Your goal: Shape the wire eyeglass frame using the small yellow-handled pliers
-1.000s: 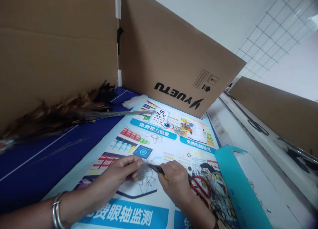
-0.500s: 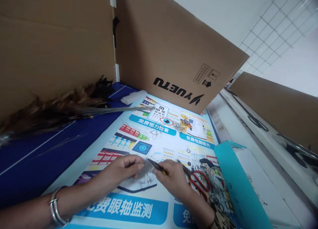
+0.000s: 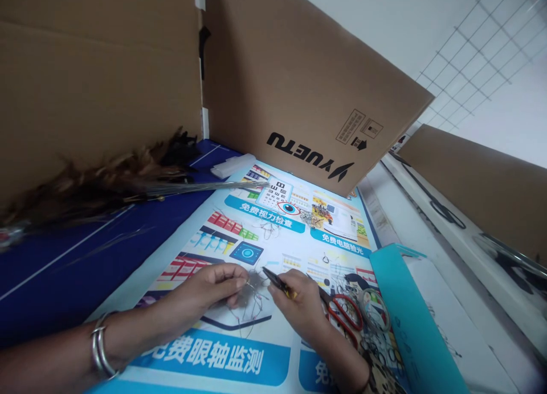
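My left hand [image 3: 213, 288] pinches a thin wire piece [image 3: 258, 298] between thumb and forefinger. Its fine, branching strands hang down and to the right over the printed sheet. Closed around a pair of pliers [image 3: 276, 281] is my right hand [image 3: 301, 304]; the dark, pointed jaws aim up and left, and a bit of yellow handle shows. The jaw tips are a short way right of my left fingertips, apart from them. Just right of my right hand lie red-handled scissors [image 3: 348, 314]. A wire coil [image 3: 376, 309] sits against them.
A printed sheet [image 3: 239, 377] covers the table, with small wire pieces [image 3: 311, 218] further back. A turquoise box [image 3: 410, 320] stands at the right. Brown feathers and a bundle of long wires [image 3: 213, 186] lie left. Cardboard panels [image 3: 307, 80] rise behind.
The pliers' tips have moved slightly up and right, away from my left fingers. More of the wire piece now shows below my left hand. The view has shifted a little.
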{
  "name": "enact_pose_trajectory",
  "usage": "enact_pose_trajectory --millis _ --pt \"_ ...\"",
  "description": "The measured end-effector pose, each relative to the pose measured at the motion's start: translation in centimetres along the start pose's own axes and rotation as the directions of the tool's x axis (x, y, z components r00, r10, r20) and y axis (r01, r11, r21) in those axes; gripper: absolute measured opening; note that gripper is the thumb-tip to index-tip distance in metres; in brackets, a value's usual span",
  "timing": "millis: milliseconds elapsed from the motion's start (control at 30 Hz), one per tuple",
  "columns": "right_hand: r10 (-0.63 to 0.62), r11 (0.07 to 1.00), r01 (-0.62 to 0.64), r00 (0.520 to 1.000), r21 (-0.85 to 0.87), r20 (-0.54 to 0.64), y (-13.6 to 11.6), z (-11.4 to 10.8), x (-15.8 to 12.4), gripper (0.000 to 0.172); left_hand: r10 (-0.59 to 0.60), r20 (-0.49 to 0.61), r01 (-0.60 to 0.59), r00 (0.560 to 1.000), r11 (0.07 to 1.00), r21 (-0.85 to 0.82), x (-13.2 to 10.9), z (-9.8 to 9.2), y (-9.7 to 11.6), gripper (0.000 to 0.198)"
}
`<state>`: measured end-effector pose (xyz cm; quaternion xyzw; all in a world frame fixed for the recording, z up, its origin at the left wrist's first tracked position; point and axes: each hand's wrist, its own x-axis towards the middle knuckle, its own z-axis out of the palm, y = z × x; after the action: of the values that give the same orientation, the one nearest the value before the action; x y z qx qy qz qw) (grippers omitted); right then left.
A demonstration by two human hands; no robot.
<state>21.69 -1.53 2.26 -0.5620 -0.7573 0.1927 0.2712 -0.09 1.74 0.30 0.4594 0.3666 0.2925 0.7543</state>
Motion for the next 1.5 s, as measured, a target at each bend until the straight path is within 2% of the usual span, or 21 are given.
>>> enact_pose_trajectory --millis 67,167,233,500,767,1067,1333,1500 --pt "-0.085 0.996 0.084 0.996 -0.025 -0.027 0.1 -0.1 -0.2 0.009 0.004 -0.011 -0.004 1.0 1.0 -0.003 0.1 -0.1 -0.2 0.027" --pt "-0.219 0.965 0.22 0.975 -0.14 0.025 0.0 -0.3 -0.4 0.009 0.016 -0.038 -0.015 0.999 0.999 0.032 0.3 -0.3 -0.6 0.026" --pt "-0.247 0.938 0.254 0.967 -0.235 0.059 -0.1 -0.4 -0.5 0.01 0.031 -0.045 -0.028 0.999 0.998 0.058 0.4 -0.4 -0.8 0.026" --pt "-0.212 0.879 0.22 0.975 -0.424 0.068 -0.1 -0.1 -0.7 0.004 0.115 0.004 -0.114 0.993 0.981 0.156 0.4 -0.6 -0.9 0.025" --pt "-0.25 0.796 0.254 0.965 -0.55 0.083 -0.6 0.1 -1.2 0.003 0.147 0.019 -0.147 0.989 0.962 0.232 0.7 -0.6 -1.0 0.024" --pt "-0.255 0.744 0.274 0.959 -0.609 0.119 -1.1 -0.2 -1.2 0.002 0.112 0.059 -0.12 0.992 0.979 0.164 1.1 -0.7 -1.3 0.031" --pt "-0.213 0.752 0.249 0.968 -0.61 0.132 -1.7 -0.8 -1.4 0.005 0.165 0.042 -0.17 0.985 0.932 0.321 1.0 -0.7 -1.3 0.029" --pt "-0.207 0.775 0.241 0.97 -0.584 0.125 -2.0 -1.1 -1.2 0.006 0.146 0.061 -0.159 0.987 0.919 0.36 0.8 -0.6 -1.0 0.029"
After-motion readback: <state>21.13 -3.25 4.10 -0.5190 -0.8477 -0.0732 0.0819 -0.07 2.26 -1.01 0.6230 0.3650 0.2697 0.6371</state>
